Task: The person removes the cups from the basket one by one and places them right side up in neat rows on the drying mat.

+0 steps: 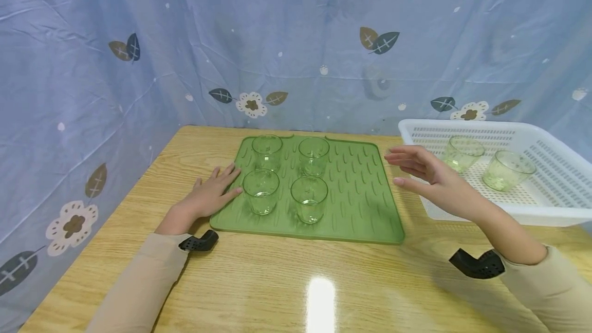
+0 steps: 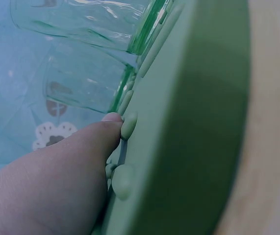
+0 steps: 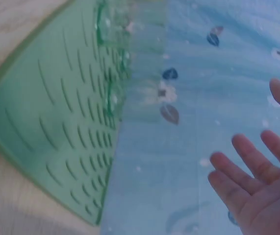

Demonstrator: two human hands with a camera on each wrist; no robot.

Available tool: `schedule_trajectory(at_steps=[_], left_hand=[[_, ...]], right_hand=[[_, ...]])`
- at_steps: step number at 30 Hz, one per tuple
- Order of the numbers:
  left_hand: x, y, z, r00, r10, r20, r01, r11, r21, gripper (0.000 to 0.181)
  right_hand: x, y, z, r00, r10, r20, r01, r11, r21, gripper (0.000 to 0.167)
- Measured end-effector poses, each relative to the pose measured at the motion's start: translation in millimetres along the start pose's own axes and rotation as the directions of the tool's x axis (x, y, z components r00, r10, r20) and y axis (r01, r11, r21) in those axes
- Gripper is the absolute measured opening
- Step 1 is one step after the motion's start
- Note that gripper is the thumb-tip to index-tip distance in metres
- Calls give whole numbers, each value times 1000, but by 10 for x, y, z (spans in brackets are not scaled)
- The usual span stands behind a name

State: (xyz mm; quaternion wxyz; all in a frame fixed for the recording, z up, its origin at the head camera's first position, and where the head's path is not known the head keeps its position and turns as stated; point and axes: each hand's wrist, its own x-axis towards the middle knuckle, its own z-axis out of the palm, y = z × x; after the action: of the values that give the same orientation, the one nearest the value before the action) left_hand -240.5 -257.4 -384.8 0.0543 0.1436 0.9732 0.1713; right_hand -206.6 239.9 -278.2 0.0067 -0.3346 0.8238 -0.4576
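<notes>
Several clear greenish glasses stand on a green ridged drying mat (image 1: 361, 199), among them a front-left glass (image 1: 261, 191), a front-right glass (image 1: 310, 200), a back-left glass (image 1: 267, 153) and a back-right glass (image 1: 314, 156). My left hand (image 1: 208, 194) rests with spread fingers on the mat's left edge; in the left wrist view its thumb (image 2: 86, 152) touches the ridged surface near a glass (image 2: 86, 81). Raised in the air between mat and basket, my right hand (image 1: 437, 179) holds nothing. Its fingers (image 3: 245, 169) are spread and fairly straight in the right wrist view.
A white plastic basket (image 1: 504, 216) stands at the right, with two more glasses, a left one (image 1: 462, 153) and a right one (image 1: 507, 170), lying tilted inside. Behind the wooden table (image 1: 259, 276) hangs a blue patterned curtain (image 1: 296, 40).
</notes>
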Motion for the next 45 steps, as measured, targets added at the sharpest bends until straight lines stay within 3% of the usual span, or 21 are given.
schedule_trajectory(at_steps=[6, 11, 20, 24, 31, 39, 45], left_hand=[[-2, -10, 0, 1000, -5, 6, 6, 1000, -3, 73], [-1, -5, -5, 1000, -6, 8, 6, 1000, -9, 74], [9, -8, -3, 1000, 1, -4, -1, 1000, 0, 72], [13, -18, 2, 1000, 2, -4, -2, 1000, 1, 73], [-1, -15, 6, 1000, 2, -4, -2, 1000, -8, 73], [1, -11, 12, 1000, 2, -7, -2, 1000, -10, 72], [-1, -13, 14, 1000, -2, -6, 2, 1000, -9, 72]], right_hand=[[-122, 56, -165, 1000, -20, -24, 19, 999, -46, 50], [-213, 142, -289, 992, -38, -124, 27, 996, -87, 50], [-405, 340, -500, 965, 16, -261, -61, 984, -166, 47], [-485, 441, -594, 953, 52, -298, -110, 977, -183, 45], [-562, 623, -789, 942, 63, -330, -124, 978, -166, 43], [-640, 779, -967, 907, 158, -390, -266, 933, -242, 35], [-680, 882, -1099, 869, 223, -441, -359, 898, -253, 47]])
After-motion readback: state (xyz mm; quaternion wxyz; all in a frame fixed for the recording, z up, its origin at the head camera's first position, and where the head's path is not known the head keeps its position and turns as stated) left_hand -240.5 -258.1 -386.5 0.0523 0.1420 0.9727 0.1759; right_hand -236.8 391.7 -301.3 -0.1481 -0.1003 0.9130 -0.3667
